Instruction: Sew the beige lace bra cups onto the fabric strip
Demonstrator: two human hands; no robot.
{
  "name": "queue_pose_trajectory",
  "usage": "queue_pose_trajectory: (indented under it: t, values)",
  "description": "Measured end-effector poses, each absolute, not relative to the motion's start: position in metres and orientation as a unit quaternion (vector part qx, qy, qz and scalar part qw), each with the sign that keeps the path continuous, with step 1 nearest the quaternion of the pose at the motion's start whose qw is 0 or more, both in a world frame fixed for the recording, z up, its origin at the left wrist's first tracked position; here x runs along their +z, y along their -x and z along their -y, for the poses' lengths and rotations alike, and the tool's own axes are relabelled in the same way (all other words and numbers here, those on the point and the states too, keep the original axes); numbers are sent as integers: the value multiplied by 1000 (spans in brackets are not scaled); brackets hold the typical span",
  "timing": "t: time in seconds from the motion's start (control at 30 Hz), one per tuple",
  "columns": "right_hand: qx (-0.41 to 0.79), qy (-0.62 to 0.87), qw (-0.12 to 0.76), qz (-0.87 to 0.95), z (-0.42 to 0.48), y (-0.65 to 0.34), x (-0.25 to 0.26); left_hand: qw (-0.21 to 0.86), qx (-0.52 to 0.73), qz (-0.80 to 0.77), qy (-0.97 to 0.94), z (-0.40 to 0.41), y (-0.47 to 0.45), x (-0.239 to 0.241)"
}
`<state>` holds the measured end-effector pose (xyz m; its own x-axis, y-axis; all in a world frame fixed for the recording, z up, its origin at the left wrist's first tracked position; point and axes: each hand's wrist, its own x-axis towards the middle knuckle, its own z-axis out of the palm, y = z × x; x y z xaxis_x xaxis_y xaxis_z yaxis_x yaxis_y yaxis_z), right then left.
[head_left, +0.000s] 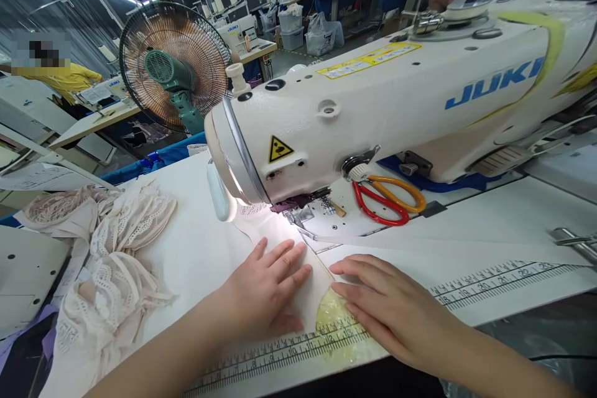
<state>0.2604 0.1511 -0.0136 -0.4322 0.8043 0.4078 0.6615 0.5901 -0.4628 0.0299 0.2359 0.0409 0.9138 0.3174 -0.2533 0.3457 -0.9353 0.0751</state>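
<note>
My left hand [265, 289] lies flat with fingers spread on a cream fabric piece [311, 301] in front of a white JUKI sewing machine [298, 130]. The fabric runs up under the lit needle area, where the presser foot [298, 216] partly shows. My right hand [396, 308] rests with outstretched fingers at the fabric's right edge; its thumb is hidden. A narrow pale strip [401, 240] leads from the right toward the foot. Below the hands, a printed ruler [489, 283] and a yellow patch [330, 308] mark the table's front.
Red-and-orange-handled scissors [385, 221] sit beside the machine's base. A pile of cream lace pieces [125, 224] covers the table's left part. Behind stands a green fan [170, 68]. A person in a yellow top [65, 81] works at the far left.
</note>
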Motion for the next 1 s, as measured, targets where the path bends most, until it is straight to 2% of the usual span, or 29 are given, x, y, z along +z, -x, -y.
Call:
queue_pose_trajectory:
  t: [0.2, 0.47, 0.6, 1.0]
  values:
    - [128, 448, 310, 829, -153, -258, -11, 55, -71, -144, -985, -233, -27, 42]
    - [87, 466, 184, 861, -169, -253, -2, 79, -72, -117, -987, -222, -31, 39]
    - [58, 468, 158, 867, -176, -252, -1, 73, -66, -115, -988, -226, -28, 34]
    - [66, 520, 10, 851, -199, -236, 15, 5, -3, -116, -993, -246, -23, 30]
